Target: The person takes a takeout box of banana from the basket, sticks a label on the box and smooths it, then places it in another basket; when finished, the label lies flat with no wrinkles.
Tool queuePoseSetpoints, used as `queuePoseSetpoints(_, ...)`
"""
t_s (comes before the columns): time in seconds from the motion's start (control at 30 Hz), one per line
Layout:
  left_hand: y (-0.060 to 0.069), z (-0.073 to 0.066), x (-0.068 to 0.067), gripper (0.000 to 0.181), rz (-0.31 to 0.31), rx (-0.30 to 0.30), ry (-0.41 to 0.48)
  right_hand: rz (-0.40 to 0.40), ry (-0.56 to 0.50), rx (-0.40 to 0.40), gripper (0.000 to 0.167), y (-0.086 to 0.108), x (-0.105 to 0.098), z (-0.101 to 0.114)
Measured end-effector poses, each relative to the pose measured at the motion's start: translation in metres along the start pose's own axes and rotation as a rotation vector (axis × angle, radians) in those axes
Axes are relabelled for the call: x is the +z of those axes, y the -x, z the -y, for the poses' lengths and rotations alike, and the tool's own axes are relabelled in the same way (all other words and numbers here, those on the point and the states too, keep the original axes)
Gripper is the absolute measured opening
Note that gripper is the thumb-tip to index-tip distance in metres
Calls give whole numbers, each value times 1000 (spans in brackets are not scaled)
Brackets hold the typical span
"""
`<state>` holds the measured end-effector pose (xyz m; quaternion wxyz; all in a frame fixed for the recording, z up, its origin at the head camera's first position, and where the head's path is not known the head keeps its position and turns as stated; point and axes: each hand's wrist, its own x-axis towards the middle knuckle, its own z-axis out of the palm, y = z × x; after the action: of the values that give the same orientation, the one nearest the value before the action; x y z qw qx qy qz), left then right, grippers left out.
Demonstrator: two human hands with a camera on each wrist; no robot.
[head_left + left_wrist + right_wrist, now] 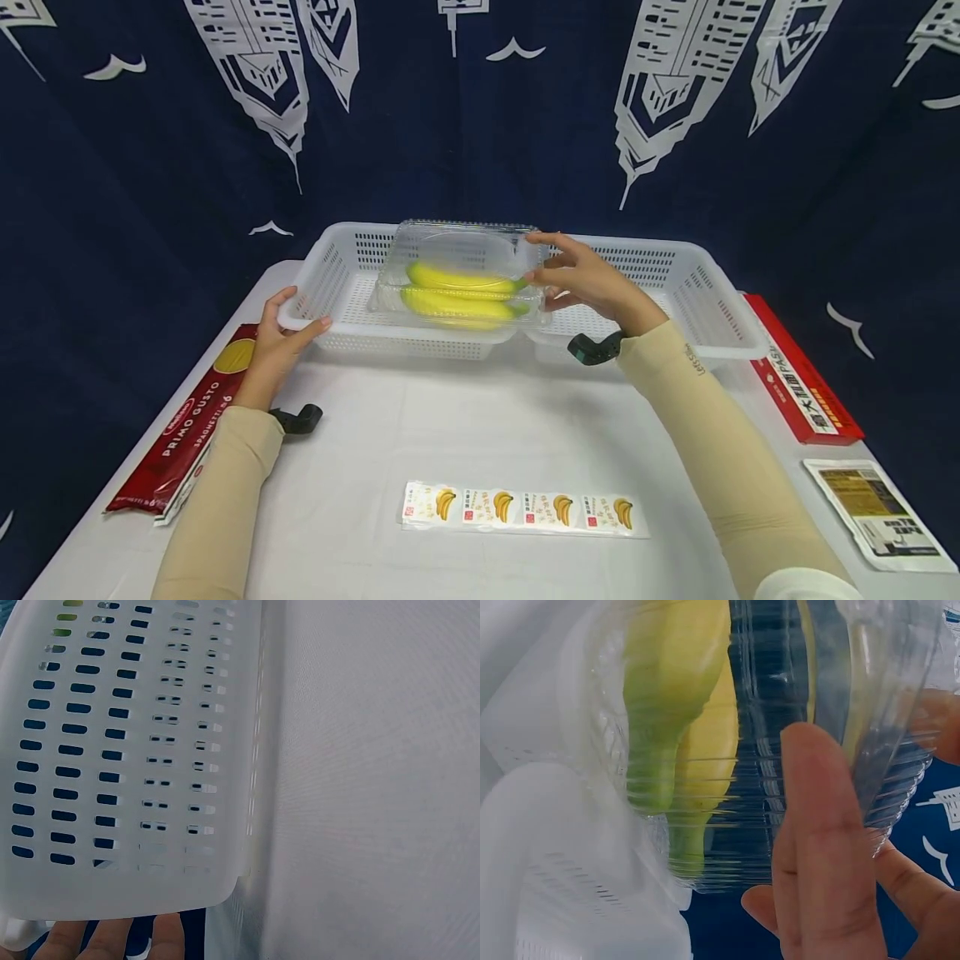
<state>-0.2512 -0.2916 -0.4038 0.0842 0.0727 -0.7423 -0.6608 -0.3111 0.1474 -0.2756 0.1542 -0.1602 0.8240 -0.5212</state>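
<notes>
My right hand (585, 279) holds the right end of a clear plastic clamshell box (468, 243). Two yellow bananas (457, 305) with greenish ends show through it. The box is over the left white perforated basket (405, 337); whether it touches the basket floor cannot be told. In the right wrist view, fingers (825, 832) lie against the ribbed plastic near the banana ends (652, 765). My left hand (277, 350) grips the left basket's near left corner, thumb over the rim. Its fingertips (109, 941) show beyond the basket's end (150, 892) in the left wrist view.
A second white basket (697, 329) stands to the right. Red spaghetti packs (195, 425) lie at the left table edge. On the right are a red box (806, 375) and a flat pouch (881, 512). A banana-printed label strip (525, 510) lies in front.
</notes>
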Motion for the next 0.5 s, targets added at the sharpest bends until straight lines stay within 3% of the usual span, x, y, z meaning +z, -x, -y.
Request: queuePoseSetpoints(0.5, 4, -1, 1, 90, -3, 1, -18, -10, 55, -15, 81, 58, -11, -18)
